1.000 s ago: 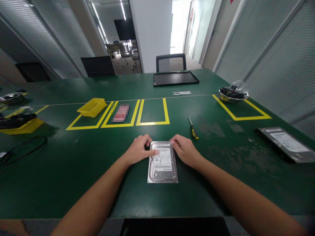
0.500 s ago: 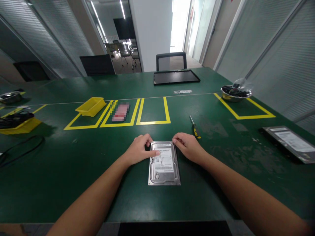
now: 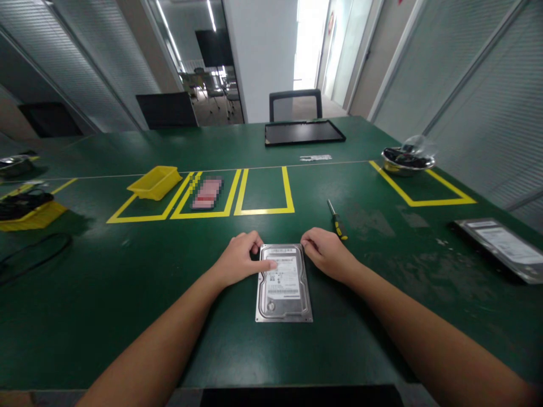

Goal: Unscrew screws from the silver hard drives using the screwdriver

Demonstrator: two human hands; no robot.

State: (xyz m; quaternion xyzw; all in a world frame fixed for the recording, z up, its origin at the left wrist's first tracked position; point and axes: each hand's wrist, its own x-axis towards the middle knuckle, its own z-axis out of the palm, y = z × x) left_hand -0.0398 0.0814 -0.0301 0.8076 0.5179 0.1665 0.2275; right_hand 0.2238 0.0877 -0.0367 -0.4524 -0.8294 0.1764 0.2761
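Note:
A silver hard drive (image 3: 283,308) with a white label lies flat on the green table in front of me, label side up. My left hand (image 3: 242,257) grips its upper left part, thumb laid across the label and the other fingers curled at the far left corner. At the far right corner sits my right hand (image 3: 326,251), fingers curled and pressed together beside the edge. Whatever those fingertips pinch, if anything, is hidden. Just beyond the right hand lies a screwdriver (image 3: 338,223) with a yellow and black handle.
A second hard drive (image 3: 504,246) lies far right, near a metal bowl (image 3: 407,165) of dark parts. Yellow tape outlines, a yellow tray (image 3: 155,183) and a blurred pink item (image 3: 207,193) are left of centre. Further left is a filled yellow bin (image 3: 40,216); a black panel (image 3: 304,133) lies behind.
My right hand has shifted very slightly to the right at the drive's corner. My left hand keeps its hold, and the view has moved a little.

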